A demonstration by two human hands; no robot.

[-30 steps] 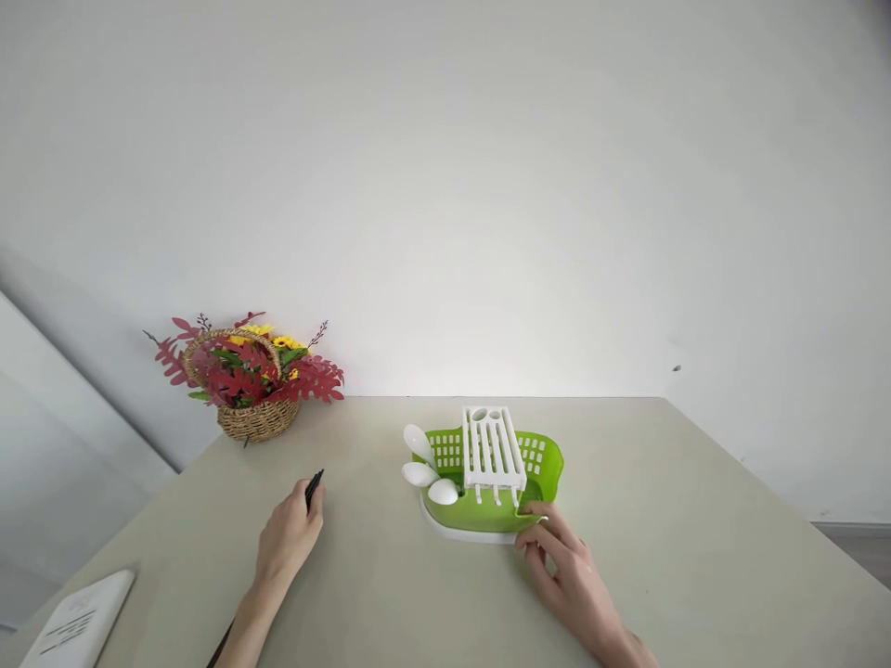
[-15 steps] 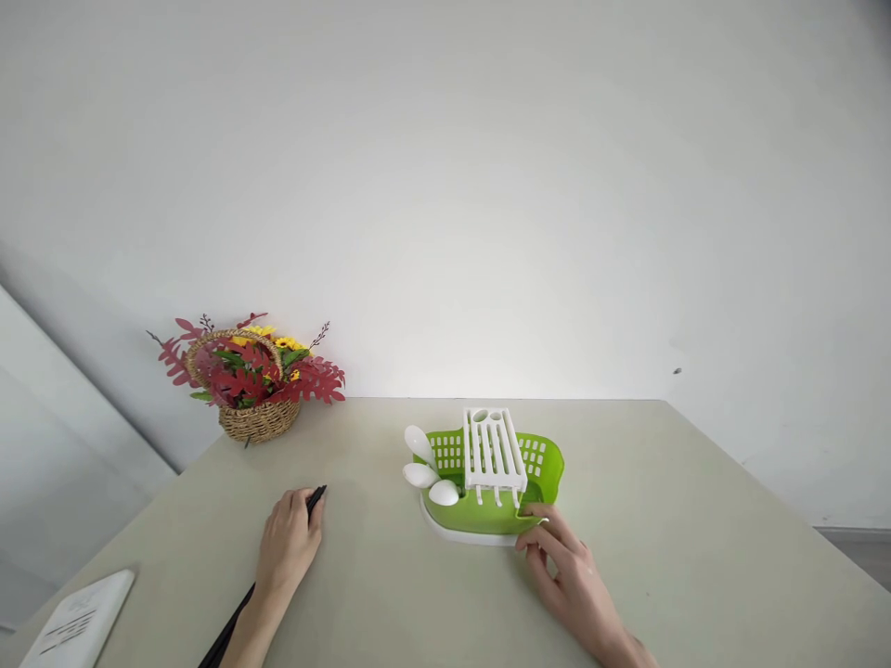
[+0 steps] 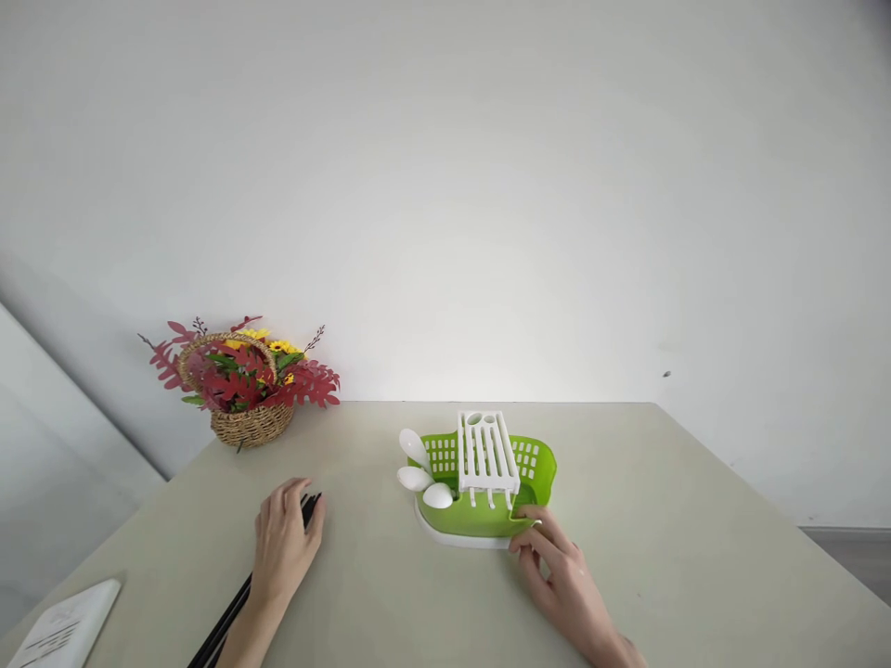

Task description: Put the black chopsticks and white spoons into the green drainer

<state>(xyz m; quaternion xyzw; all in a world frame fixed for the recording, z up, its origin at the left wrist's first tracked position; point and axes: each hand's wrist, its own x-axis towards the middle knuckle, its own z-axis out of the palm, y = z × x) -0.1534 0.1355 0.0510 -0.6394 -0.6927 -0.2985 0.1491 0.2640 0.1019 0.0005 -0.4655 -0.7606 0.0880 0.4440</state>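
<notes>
Pinching the rack (image 3: 473,524) by its near rim, the right hand (image 3: 569,580) should press lightly, leaving it level on the counter (image 3: 390,603). The left hand's (image 3: 282,543) grip half-curls over the sticks (image 3: 233,610); whether holding, I cannot tell.

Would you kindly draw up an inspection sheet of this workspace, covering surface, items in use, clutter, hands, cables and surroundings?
Surface: pale tabletop, matte-looking.
Items in use: green basket on a white base, with a white slotted rack across it and white spoons at its left end; black sticks at the left hand.
Clutter: flower basket at back left; flat white object at front left.
Hands: left over the sticks, grip unclear; right hand has its fingers on the green basket's near rim.
Cables: nothing seen.
Surroundings: plain wall behind, with a small dark mark.
</notes>
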